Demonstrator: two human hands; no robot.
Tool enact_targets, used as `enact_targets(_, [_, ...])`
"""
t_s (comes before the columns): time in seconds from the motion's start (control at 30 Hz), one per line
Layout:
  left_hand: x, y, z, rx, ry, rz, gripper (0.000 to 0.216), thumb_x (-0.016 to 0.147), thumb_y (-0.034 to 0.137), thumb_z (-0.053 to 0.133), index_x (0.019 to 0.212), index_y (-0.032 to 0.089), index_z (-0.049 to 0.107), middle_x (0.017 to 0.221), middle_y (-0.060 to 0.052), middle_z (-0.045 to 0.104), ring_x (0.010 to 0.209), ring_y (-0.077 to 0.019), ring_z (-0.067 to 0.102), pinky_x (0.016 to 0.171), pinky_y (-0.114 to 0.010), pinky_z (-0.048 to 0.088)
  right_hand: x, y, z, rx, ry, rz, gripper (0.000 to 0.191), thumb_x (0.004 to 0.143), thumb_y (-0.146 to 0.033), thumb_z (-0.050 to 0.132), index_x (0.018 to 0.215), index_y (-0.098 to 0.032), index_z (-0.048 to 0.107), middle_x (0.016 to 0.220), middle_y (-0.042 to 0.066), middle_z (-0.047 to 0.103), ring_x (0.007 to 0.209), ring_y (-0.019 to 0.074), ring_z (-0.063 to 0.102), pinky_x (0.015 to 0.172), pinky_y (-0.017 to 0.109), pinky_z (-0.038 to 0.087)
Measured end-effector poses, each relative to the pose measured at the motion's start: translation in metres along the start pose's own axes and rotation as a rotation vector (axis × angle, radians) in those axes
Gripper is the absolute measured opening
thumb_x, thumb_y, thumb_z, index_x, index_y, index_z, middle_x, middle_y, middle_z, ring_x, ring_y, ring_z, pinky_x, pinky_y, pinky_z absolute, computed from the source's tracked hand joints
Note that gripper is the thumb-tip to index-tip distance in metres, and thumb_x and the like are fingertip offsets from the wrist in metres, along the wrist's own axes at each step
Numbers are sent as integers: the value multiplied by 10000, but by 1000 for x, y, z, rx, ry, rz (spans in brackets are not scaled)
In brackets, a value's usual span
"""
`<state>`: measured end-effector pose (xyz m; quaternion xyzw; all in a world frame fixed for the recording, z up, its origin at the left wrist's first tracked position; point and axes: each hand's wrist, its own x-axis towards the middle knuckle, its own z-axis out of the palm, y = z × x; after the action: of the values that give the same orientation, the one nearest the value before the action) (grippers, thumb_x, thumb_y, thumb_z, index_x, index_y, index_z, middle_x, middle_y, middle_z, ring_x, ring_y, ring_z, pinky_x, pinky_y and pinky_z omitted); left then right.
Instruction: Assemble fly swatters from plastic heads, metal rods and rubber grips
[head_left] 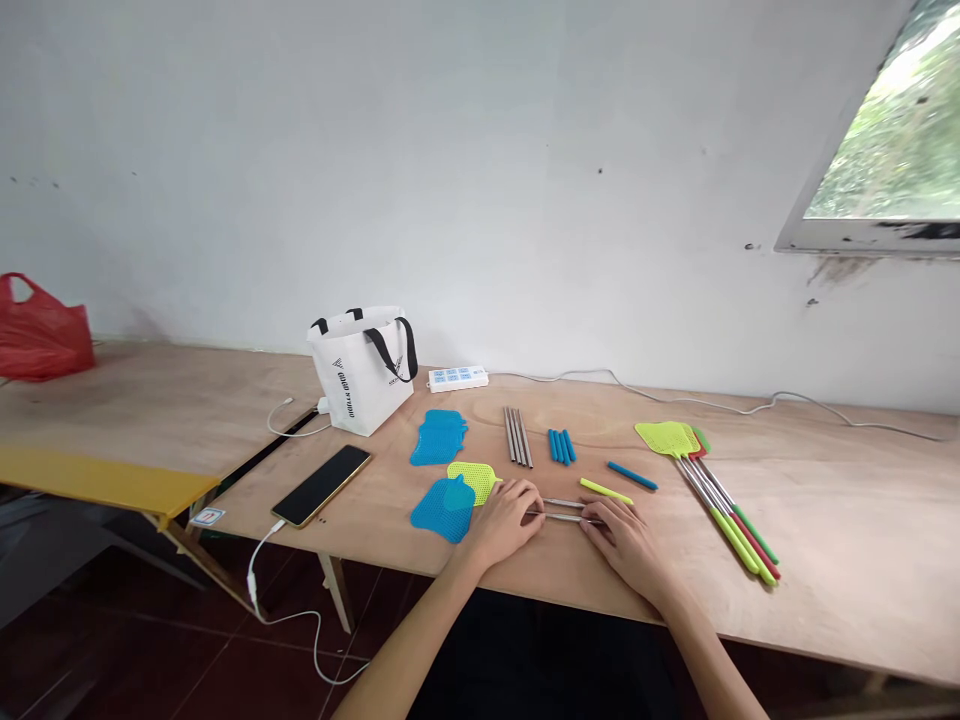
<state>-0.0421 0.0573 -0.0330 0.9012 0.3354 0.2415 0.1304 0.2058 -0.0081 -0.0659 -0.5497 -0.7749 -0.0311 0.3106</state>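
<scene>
My left hand (504, 522) rests on the table with its fingers curled over the left ends of two thin metal tubes (564, 517). My right hand (626, 548) closes on their right ends. The tubes lie side by side, nearly level, between both hands. Beside my left hand is a yellow-green fly swatter head (474, 477), partly under a blue swatter head (444, 510). Just beyond my right hand lies a yellow-green handle grip (606, 490), with a blue grip (632, 475) farther off. How the fingertips meet the tubes is partly hidden.
Several metal tubes (518, 437), blue grips (562, 446) and stacked blue swatter heads (439, 437) lie farther back. Fly swatters (724, 510) lie at right. Leftward are a phone (322, 486) on a cable and a white bag (364, 375). A power strip (457, 378) sits near the wall.
</scene>
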Motion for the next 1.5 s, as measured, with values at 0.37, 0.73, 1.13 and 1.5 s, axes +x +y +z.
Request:
enact_targets(0.37, [1, 2, -2, -45, 14, -14, 89, 996, 187, 548, 1044, 253, 582, 1083, -6, 672, 1050, -209, 618, 911, -343, 439, 0, 1, -2, 78, -18, 31, 231, 1046, -384, 422, 1093, -287, 626, 1087, 51, 722, 1042, 256, 658, 923, 430, 496])
enact_targets(0.73, [0, 2, -2, -4, -5, 2, 12, 965, 226, 608, 970, 233, 601, 1089, -5, 657, 1059, -215, 607, 932, -368, 411, 0, -3, -3, 20, -48, 35, 198, 1037, -400, 464, 1030, -283, 623, 1210, 40, 699, 1166, 255, 623, 1007, 460, 452])
enact_targets(1.13, [1, 0, -1, -46, 15, 14, 142, 1025, 159, 481, 1040, 247, 592, 1078, -3, 673, 1026, -198, 617, 909, -345, 436, -1, 0, -2, 40, -34, 14, 184, 1045, -359, 447, 1000, -282, 608, 1024, 23, 716, 1003, 239, 654, 927, 416, 475])
enact_targets(1.5, [0, 3, -3, -42, 4, 19, 114, 949, 208, 624, 1055, 246, 608, 1104, 1, 682, 1069, -214, 616, 981, -369, 417, 0, -2, -3, 49, -20, 21, 169, 1028, -395, 484, 1037, -287, 614, 1040, 33, 719, 1007, 249, 656, 924, 415, 484])
